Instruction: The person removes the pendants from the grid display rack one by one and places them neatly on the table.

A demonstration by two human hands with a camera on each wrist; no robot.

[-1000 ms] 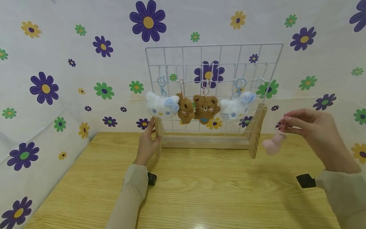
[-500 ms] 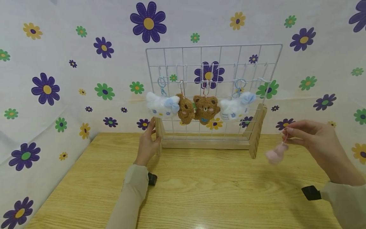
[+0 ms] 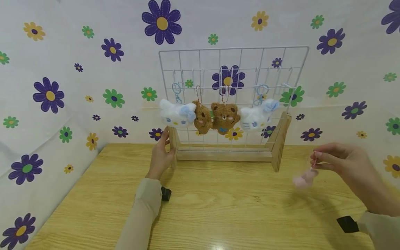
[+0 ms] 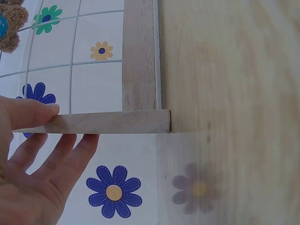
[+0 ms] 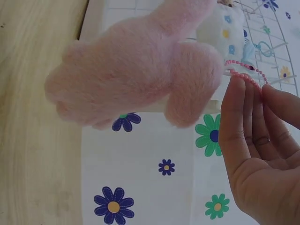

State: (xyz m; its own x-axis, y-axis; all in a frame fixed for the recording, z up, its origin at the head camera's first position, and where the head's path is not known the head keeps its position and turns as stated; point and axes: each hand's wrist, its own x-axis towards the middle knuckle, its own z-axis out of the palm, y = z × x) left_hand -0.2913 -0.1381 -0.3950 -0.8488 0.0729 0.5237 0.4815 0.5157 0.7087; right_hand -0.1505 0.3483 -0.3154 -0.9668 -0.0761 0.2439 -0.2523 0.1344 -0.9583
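My right hand [image 3: 347,166] pinches the pink ball chain [image 5: 248,70] of a fuzzy pink plush keychain [image 5: 136,65], which dangles over the table to the right of the rack. At the other end, my left hand [image 3: 160,156] grips the left wooden leg [image 4: 108,123] of the rack, thumb on one side and fingers on the other. On the rack's white wire grid [image 3: 231,52] hang a white plush cat with a blue bow [image 3: 176,114], a brown plush bear [image 3: 202,118] turned sideways, a second brown bear [image 3: 224,118] facing forward and another white cat [image 3: 257,116].
Several white hooks stick out from the grid; those at its right end [image 3: 282,85] bear nothing. The rack stands at the back of a wooden table [image 3: 218,201], in front of a white cloth [image 3: 125,21] printed with flowers.
My right hand has moved down and slightly right, carrying the pink plush keychain lower toward the table. The left hand stays on the rack's leg.
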